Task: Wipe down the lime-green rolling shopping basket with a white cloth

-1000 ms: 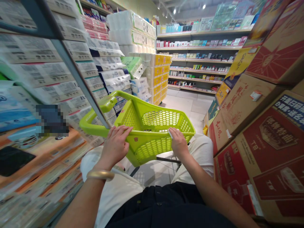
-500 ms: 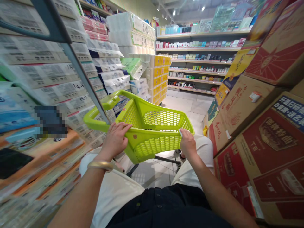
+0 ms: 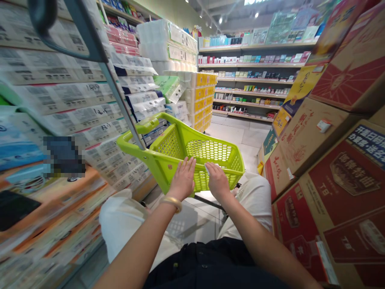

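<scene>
A lime-green plastic shopping basket cart [image 3: 162, 160] stands crosswise in front of my knees. My left hand [image 3: 184, 178], with a gold bangle at the wrist, lies on its near side by the top rim, fingers stretched out and nothing visible in them. Just to the right, my right hand [image 3: 217, 181] is closed at the same rim. A bit of white tissue [image 3: 207, 167] shows at its fingertips; most of it is hidden under the hand. A metal pole [image 3: 122, 102] with a dark grey handle rises from the cart's left end.
Wrapped paper packs [image 3: 75, 96] are stacked along the left, with a blurred-out patch in front. Cardboard cartons [image 3: 339, 172] are piled close on the right. Tiled floor [image 3: 231, 130] runs between them to shelves [image 3: 255, 64] of small boxes at the back.
My left hand has moved right along the cart's near rim, and my right hand has moved left, so they are now close together. The cart has shifted slightly.
</scene>
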Motion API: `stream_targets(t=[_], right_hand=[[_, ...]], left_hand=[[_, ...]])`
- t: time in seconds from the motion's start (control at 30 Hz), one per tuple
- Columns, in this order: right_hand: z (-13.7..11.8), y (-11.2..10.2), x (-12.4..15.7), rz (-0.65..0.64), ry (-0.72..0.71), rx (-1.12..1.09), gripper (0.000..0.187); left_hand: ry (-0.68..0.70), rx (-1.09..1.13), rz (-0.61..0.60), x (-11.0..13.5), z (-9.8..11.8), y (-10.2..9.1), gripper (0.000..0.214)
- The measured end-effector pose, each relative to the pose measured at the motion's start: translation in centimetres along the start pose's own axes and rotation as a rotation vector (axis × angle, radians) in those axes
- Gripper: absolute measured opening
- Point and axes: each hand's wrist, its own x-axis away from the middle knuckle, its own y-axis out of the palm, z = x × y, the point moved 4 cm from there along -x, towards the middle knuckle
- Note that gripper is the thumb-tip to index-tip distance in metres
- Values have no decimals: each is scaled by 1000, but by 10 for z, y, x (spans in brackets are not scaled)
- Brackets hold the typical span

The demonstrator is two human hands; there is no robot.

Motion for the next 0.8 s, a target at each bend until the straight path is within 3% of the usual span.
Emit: stream_targets(t=[0.3,0.4,0.57,0.8], right_hand=[[66,-28,21,103,109,63,53],[74,-32,27,118,156,66,50],[55,-28,30,108,136,66,50],[-11,-6,20,-13,11,37,52]], left_hand=[[-25,19,2,-7,-15,-1,68],[-24,41,21,-5,-18,-3,67],[-48,50,43,2,-30,-6,66],[-145,-23,69,20,-33,-7,69]])
